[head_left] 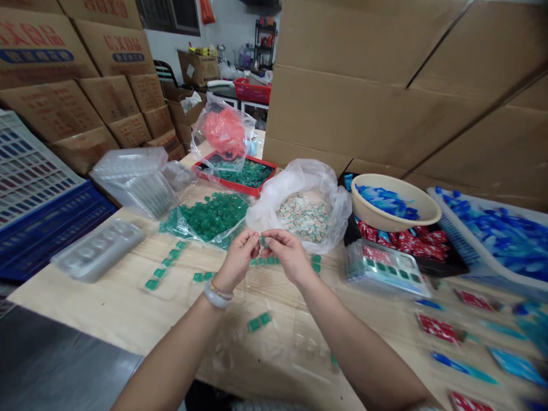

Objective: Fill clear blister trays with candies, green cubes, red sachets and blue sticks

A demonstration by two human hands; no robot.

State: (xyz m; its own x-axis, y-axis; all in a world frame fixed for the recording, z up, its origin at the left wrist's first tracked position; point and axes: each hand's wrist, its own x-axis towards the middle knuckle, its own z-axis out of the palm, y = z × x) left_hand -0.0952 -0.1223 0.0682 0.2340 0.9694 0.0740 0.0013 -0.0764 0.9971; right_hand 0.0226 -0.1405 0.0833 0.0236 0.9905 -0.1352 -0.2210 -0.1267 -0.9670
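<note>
My left hand (pixel 240 254) and my right hand (pixel 287 252) meet above the middle of the table, both closed in a pinch. Between their fingertips is a small green square piece (pixel 264 242), partly covered by the fingers. Just beyond them lies a clear bag of green cubes (pixel 209 214), beside a white plastic bag (pixel 299 180) of small flat multicoloured pieces (pixel 305 217). Green squares (pixel 159 273) sit in a row to the left in clear plastic. Under my forearms, two more green squares (pixel 259 321) lie in clear trays, whose edges are hard to see.
A red-rimmed tray (pixel 246 190) stands at the back. To the right are a cream bowl (pixel 396 200) of blue pieces, a white basket (pixel 479 240), red packets (pixel 436 328) and stacked filled trays (pixel 383 271). Clear trays (pixel 98 251) are piled left; cardboard boxes (pixel 334 97) wall the far side.
</note>
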